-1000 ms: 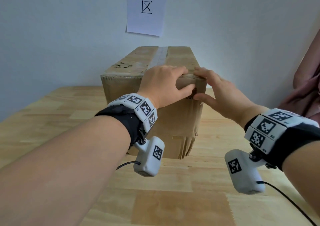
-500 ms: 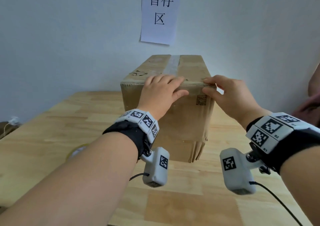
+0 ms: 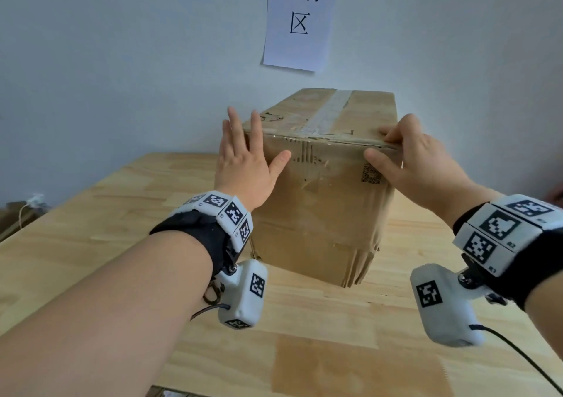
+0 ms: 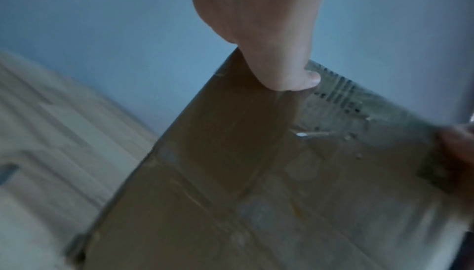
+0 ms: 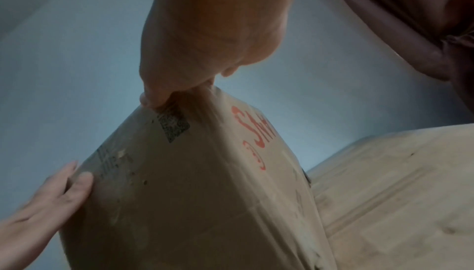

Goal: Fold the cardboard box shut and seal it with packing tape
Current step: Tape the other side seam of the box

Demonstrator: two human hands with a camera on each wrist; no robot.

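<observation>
A brown cardboard box [image 3: 320, 207] stands on the wooden table [image 3: 91, 214], flaps closed, with a strip of clear tape [image 3: 332, 110] along the top seam. My left hand [image 3: 246, 165] is at the box's near top left corner, fingers straight and spread, thumb touching the front face. My right hand [image 3: 420, 159] grips the near top right corner, fingers curled over the top edge and thumb on the front face beside a printed code. In the left wrist view the thumb [image 4: 282, 71] rests on the box [image 4: 231, 173]. In the right wrist view the right hand [image 5: 205, 41] pinches the box [image 5: 192, 193].
The box's far end is close to a pale wall with a paper sign [image 3: 301, 18] above it. Dark reddish cloth [image 5: 410, 21] hangs at the right. Cables trail from both wrist cameras. Bare table lies left, right and in front of the box.
My left hand slid from the middle of the near top edge to the left corner and its fingers straightened. My right hand shifted right to the right corner, still gripping the edge.
</observation>
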